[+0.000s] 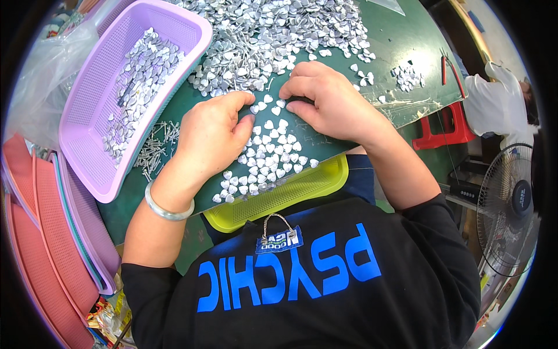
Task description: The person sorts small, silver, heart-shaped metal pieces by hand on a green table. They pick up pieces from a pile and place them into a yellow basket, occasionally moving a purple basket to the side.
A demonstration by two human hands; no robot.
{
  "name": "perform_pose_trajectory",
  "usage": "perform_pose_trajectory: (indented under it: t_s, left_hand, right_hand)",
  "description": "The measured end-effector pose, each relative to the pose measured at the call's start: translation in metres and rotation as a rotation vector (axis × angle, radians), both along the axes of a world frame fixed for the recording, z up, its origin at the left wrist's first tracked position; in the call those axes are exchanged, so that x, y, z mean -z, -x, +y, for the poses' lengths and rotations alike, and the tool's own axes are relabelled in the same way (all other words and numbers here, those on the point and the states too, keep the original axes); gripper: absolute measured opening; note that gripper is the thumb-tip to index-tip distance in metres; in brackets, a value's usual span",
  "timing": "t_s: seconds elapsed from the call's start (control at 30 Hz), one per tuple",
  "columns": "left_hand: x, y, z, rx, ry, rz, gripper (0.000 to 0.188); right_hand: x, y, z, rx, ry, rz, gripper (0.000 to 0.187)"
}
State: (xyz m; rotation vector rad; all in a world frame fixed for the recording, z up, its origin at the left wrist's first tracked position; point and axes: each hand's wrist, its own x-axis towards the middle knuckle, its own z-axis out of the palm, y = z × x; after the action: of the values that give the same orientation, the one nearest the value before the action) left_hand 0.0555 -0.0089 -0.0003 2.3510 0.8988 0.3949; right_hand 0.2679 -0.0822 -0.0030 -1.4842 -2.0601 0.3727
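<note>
Both my hands work low over a green tabletop strewn with small silver heart-shaped pieces. My left hand has its thumb and forefinger apart, with a heart-shaped piece at their tips. Facing it, my right hand is bent, with a gap between thumb and forefinger. Another heart-shaped piece touches or nearly touches its fingertips. Nearer to me, several loose heart-shaped pieces lie spread flat down to the table edge. A big heap of silver heart-shaped pieces covers the table beyond my hands.
A purple basket with more hearts stands left, beside metal pins. A yellow-green basket sits below the table edge. Right are a small heart pile, red-handled pliers, a red stool, a fan and another person.
</note>
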Motion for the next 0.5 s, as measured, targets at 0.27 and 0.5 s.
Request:
perform_pose_trajectory:
  t_s: [0.27,0.5]
  left_hand:
    - [0.0037,0.0003,0.0000,0.019,-0.005,-0.080,0.025]
    - [0.0028,0.0002,0.0000,-0.020,0.130,-0.075,0.018]
  right_hand:
    - [0.0003,0.0011,-0.0021,-0.009,0.007,-0.016,0.016]
    - [-0.0021,0.0051,-0.0024,-0.016,0.016,-0.052,0.012]
